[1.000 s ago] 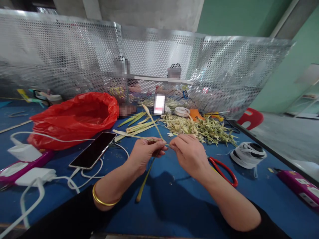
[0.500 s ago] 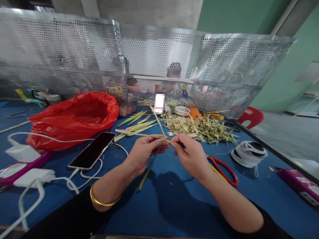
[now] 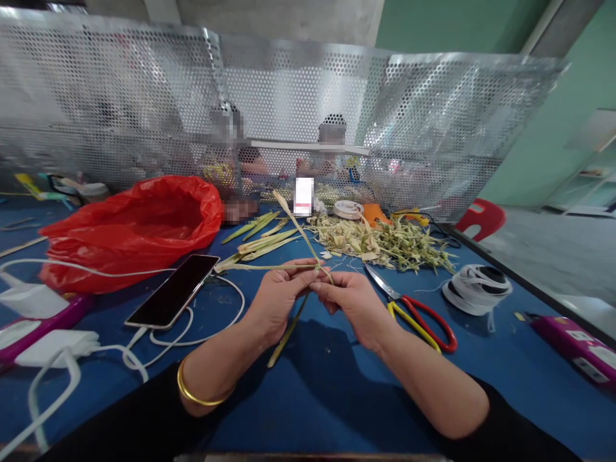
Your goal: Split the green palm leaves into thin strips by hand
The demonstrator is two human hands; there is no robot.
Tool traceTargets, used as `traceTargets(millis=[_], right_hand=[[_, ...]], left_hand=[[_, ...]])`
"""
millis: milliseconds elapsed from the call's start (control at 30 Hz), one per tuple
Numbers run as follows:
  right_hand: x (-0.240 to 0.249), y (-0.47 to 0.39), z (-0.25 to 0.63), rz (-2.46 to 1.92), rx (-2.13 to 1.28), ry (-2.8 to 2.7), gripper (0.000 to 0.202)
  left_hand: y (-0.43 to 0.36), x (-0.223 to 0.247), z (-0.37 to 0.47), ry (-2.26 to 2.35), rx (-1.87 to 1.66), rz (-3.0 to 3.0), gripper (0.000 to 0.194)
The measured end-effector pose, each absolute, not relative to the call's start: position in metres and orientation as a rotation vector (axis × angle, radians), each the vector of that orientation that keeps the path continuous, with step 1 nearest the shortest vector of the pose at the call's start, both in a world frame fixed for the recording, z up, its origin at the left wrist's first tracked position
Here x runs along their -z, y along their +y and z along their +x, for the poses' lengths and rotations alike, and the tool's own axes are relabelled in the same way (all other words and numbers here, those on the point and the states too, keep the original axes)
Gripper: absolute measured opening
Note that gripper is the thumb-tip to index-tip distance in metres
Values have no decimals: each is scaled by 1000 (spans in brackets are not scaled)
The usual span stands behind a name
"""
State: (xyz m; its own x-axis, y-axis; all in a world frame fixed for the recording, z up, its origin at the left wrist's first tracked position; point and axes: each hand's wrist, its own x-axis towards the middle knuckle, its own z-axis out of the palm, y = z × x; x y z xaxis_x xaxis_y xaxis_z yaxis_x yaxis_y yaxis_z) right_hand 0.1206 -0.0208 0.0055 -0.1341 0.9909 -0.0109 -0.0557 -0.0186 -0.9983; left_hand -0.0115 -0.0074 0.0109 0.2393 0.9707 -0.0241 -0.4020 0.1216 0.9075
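Both hands meet over the blue table, around crossed strips of dried leaf (image 3: pixel 302 234). My left hand (image 3: pixel 282 292) pinches the strips near their crossing; one strip points up, one runs left, and one hangs down below the fingers. Close against it, my right hand (image 3: pixel 344 295) has its thumb and fingers closed at the same crossing, on the strips' right side. Behind the hands lie longer pale-green leaf strips (image 3: pixel 269 245) and a heap of leaf scraps (image 3: pixel 394 244). Scissors (image 3: pixel 426 321) with red and yellow handles rest right of my right hand.
A red plastic bag (image 3: pixel 129 231), a phone (image 3: pixel 173 292) and white cables lie left, beside a purple power strip (image 3: pixel 48 330). At right are a white spool (image 3: pixel 476 290) and another purple power strip (image 3: pixel 575 346). A perforated metal screen (image 3: pixel 298 90) stands behind; people show through it.
My right hand has moved left, up against my left hand. The scissors' blades now show beyond it. The whole view has shifted slightly.
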Motion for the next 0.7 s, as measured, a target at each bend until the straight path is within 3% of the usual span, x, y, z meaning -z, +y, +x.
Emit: traceTargets(millis=[500,700], right_hand=[[-12,-21,126,-1143,-1178,-1552,25],[-11,-23,129,-1303,-529,-1797,28]], left_hand=[[-7,-15,-12,866,-1176,840,25],[-6,-18,-18,841,-1158,853,19]])
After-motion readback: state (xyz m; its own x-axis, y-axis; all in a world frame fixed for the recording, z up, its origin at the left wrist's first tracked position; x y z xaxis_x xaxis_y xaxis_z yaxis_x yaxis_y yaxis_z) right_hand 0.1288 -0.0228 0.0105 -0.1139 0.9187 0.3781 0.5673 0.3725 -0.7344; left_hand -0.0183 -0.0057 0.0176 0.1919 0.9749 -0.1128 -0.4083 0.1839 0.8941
